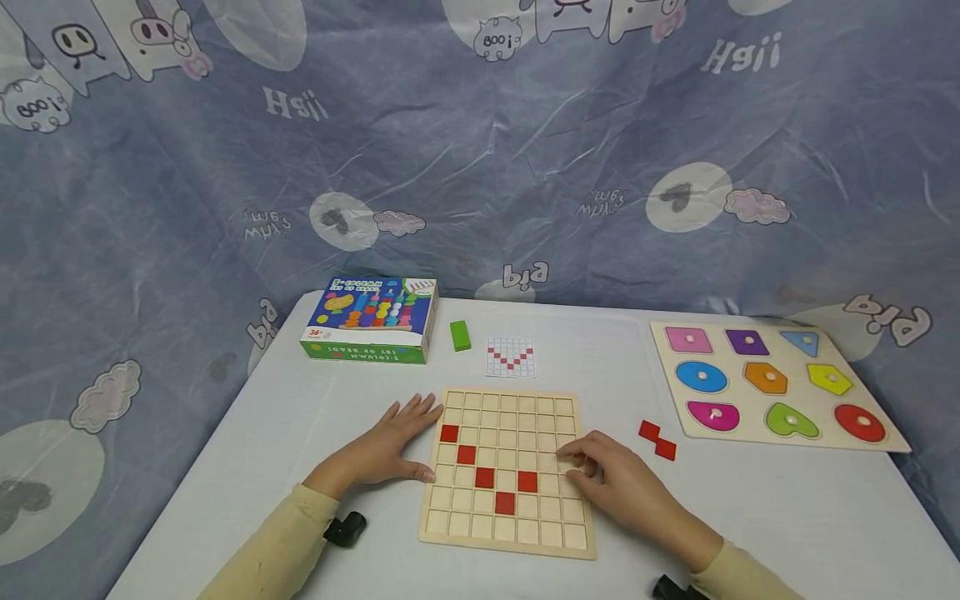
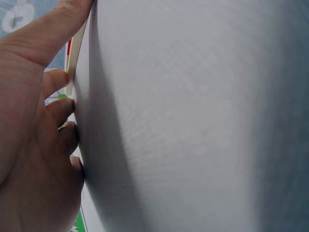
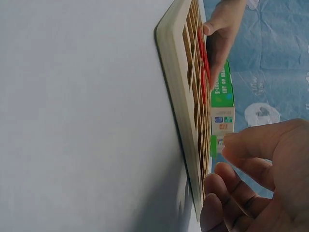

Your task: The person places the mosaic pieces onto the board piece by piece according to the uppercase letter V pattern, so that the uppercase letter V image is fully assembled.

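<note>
A square wooden grid board [image 1: 508,533] lies on the white table, five of its cells filled with red tiles that run in a slanting line down and then up, such as the red tile [image 1: 505,503]. My left hand [image 1: 386,446] is spread flat at the board's left side, thumb and fingertips right at its edge. Over the board's right side hovers my right hand [image 1: 626,483], fingers loosely bent and nothing between thumb and fingertips in the right wrist view. Two more red tiles [image 1: 665,449] lie corner to corner on the table to the right of that hand.
Behind the board lies a small pattern card [image 1: 511,357] showing a red V on a grid. A green block [image 1: 460,336] and a printed bead-set box [image 1: 369,321] are at back left. To the right lies a shape puzzle board [image 1: 750,392] with knobbed pieces.
</note>
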Demonstrator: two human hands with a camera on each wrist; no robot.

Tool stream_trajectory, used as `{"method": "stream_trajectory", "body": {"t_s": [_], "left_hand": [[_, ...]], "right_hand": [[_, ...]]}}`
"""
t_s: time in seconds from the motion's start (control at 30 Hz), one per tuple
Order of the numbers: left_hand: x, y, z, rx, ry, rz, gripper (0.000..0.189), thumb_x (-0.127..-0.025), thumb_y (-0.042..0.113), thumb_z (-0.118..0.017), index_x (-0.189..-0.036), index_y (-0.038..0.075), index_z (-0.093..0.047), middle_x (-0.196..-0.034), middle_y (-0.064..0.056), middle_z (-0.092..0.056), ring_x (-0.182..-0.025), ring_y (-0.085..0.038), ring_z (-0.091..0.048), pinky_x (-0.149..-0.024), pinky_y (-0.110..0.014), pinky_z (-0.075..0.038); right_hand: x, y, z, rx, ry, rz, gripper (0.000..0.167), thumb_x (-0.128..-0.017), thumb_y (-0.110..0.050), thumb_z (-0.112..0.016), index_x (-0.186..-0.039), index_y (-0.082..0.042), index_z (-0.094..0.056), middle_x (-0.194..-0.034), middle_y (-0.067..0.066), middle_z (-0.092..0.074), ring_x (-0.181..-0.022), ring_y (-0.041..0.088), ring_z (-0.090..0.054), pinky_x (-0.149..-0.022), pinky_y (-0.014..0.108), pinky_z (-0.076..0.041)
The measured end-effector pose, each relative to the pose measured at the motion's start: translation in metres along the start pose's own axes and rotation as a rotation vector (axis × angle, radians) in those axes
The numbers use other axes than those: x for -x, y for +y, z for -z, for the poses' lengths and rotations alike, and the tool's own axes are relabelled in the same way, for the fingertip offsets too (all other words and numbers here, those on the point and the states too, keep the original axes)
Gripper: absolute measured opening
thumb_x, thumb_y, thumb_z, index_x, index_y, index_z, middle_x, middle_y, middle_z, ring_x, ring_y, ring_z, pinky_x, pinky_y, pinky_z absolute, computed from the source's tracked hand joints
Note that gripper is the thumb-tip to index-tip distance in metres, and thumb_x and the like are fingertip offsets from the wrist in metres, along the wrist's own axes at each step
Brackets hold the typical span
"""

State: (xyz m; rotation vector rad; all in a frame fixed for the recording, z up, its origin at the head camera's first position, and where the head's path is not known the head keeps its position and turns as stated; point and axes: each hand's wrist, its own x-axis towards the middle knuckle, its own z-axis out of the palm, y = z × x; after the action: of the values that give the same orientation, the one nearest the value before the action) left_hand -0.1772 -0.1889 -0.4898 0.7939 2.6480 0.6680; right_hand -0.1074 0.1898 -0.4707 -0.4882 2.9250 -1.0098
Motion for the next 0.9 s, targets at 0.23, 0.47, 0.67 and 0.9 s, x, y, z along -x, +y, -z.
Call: {"method": "stream_trajectory", "body": {"t_s": [0.23,0.47,0.67,0.9], "left_hand": [[0.001,0.001,0.0,0.005,0.001,0.001,0.107,-0.078,0.059,-0.08,-0.162,0.017,-0.029,-0.169,-0.008,-0.017,-0.157,-0.031,-0.007,-0.126,-0.055,-0.003],[0.0,0.0,0.0,0.002,0.005,-0.005,0.108,-0.077,0.06,-0.08,-0.162,0.016,-0.029,-0.17,-0.008,-0.017,-0.157,-0.031,-0.007,-0.126,-0.054,-0.003],[0.0,0.0,0.0,-0.003,0.003,0.006,0.109,-0.077,0.06,-0.08,-0.163,0.018,-0.028,-0.17,-0.006,-0.016,-0.157,-0.03,-0.006,-0.126,-0.053,-0.003],[0.0,-0.002,-0.001,-0.012,0.001,0.009,0.11,-0.076,0.062,-0.079,-0.163,0.02,-0.026,-0.17,-0.004,-0.015,-0.157,-0.029,-0.006,-0.126,-0.052,-0.002]], "right_hand": [[0.002,0.014,0.01,0.048,0.042,-0.027,0.027,-0.087,-0.016,-0.081,-0.112,-0.023,-0.074,-0.087,-0.019,-0.055,-0.08,0.006,-0.056,-0.066,0.02,-0.051],[0.002,0.028,0.023,0.086,0.091,-0.042,0.027,-0.088,-0.014,-0.079,-0.114,-0.02,-0.074,-0.088,-0.016,-0.057,-0.081,0.007,-0.056,-0.068,0.023,-0.051],[0.0,0.046,0.032,0.132,0.125,-0.036,0.026,-0.088,-0.013,-0.078,-0.114,-0.017,-0.074,-0.089,-0.014,-0.059,-0.08,0.007,-0.056,-0.069,0.026,-0.051],[-0.001,0.061,0.042,0.13,0.148,-0.053,0.029,-0.087,-0.012,-0.08,-0.115,-0.013,-0.074,-0.087,-0.008,-0.059,-0.078,0.012,-0.055,-0.066,0.023,-0.051]]}}
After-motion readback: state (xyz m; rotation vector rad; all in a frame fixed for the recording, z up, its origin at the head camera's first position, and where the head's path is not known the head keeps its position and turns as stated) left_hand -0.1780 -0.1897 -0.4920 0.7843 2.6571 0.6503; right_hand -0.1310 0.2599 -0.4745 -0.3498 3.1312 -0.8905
